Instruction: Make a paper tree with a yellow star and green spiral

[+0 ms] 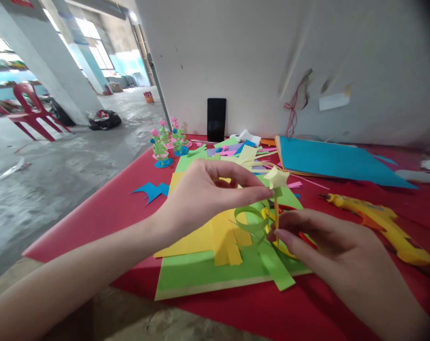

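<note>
A small paper flower stands upright between my hands, with a pale yellow paper star (277, 178) on top of a thin yellow paper stem (276, 213). My left hand (204, 196) pinches a bit of green paper just under the star between thumb and forefinger. Lower down, my right hand (335, 246) grips the stem close to its round yellow base (285, 250), which its fingers partly cover. A curled green paper strip (248, 228) hangs beside the stem. Red and yellow handles (289, 207), seemingly of scissors, show behind my right fingers.
Green (201, 279) and yellow paper sheets (190, 239) lie under my hands on the red table (104, 208). A yellow glue gun (381, 222) lies right, blue sheets (335, 158) behind. Finished paper flowers (161, 154) stand back left; a phone (216, 118) leans on the wall.
</note>
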Action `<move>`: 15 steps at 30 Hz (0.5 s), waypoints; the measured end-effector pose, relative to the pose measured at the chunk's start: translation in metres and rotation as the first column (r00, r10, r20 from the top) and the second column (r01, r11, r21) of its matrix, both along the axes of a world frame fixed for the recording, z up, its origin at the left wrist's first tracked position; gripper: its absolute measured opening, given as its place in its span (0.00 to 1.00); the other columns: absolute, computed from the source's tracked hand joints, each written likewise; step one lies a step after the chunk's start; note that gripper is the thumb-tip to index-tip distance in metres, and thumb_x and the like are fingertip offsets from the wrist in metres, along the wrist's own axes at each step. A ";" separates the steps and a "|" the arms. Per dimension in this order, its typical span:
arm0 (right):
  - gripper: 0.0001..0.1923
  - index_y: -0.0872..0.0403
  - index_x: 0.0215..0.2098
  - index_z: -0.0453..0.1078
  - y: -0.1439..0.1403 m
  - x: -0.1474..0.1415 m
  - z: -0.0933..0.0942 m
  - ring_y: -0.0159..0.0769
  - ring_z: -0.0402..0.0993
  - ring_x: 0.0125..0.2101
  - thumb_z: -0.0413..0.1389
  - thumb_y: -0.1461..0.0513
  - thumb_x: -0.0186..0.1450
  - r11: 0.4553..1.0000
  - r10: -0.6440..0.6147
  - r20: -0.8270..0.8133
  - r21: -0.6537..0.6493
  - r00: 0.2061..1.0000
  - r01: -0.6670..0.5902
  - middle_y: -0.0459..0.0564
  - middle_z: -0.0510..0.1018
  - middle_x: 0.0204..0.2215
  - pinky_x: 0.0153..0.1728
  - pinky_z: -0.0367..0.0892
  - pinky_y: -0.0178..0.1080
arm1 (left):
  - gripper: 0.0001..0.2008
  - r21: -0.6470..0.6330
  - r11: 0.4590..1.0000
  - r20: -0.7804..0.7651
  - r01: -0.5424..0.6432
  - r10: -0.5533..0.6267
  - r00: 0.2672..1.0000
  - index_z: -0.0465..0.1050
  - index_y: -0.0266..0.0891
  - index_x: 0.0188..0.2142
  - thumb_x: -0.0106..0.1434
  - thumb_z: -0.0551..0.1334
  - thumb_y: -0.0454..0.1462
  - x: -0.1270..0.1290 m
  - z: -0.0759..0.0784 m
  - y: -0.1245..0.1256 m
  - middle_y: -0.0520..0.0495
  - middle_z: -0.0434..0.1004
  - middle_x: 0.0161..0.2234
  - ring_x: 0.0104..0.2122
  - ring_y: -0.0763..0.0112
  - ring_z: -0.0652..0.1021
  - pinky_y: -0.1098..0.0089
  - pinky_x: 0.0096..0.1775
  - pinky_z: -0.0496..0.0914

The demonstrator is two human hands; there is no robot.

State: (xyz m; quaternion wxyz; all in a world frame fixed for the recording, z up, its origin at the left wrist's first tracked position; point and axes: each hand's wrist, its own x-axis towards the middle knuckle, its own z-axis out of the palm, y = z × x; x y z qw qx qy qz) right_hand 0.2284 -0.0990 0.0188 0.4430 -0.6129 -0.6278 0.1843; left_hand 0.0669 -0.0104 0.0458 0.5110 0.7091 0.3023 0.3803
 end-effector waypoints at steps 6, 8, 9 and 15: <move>0.01 0.49 0.26 0.72 0.002 0.002 -0.003 0.29 0.73 0.24 0.58 0.62 0.54 0.998 0.056 -0.038 0.001 0.998 -0.056 0.39 0.78 0.25 0.23 0.68 0.26 | 0.01 0.011 1.000 -0.022 -0.019 0.019 1.000 0.75 0.41 0.24 0.49 0.66 0.35 0.000 0.001 0.000 0.53 0.76 0.25 0.26 0.73 0.74 0.73 0.26 0.67; 0.01 0.49 0.26 0.72 0.002 0.001 -0.003 0.28 0.73 0.23 0.58 0.62 0.54 0.998 0.059 -0.055 -0.007 0.997 -0.060 0.39 0.78 0.24 0.23 0.68 0.26 | 0.01 0.012 1.000 -0.013 0.001 0.000 1.000 0.75 0.42 0.25 0.49 0.66 0.35 -0.001 0.000 0.001 0.54 0.76 0.25 0.26 0.73 0.74 0.73 0.27 0.67; 0.01 0.49 0.26 0.72 0.002 0.001 -0.003 0.28 0.73 0.23 0.58 0.63 0.54 0.998 0.062 -0.064 -0.013 0.996 -0.063 0.39 0.78 0.24 0.24 0.68 0.25 | 0.02 0.013 1.000 -0.006 0.010 -0.010 1.000 0.75 0.43 0.25 0.49 0.66 0.35 -0.001 0.000 0.001 0.55 0.76 0.25 0.26 0.74 0.74 0.73 0.27 0.66; 0.02 0.49 0.27 0.72 0.000 0.001 -0.002 0.28 0.73 0.22 0.57 0.63 0.54 0.997 0.078 -0.086 -0.018 0.993 -0.079 0.39 0.78 0.24 0.23 0.68 0.25 | 0.08 0.066 0.998 -0.019 -0.018 0.019 1.000 0.74 0.43 0.29 0.48 0.67 0.41 0.002 -0.002 0.001 0.53 0.76 0.30 0.29 0.72 0.74 0.71 0.29 0.65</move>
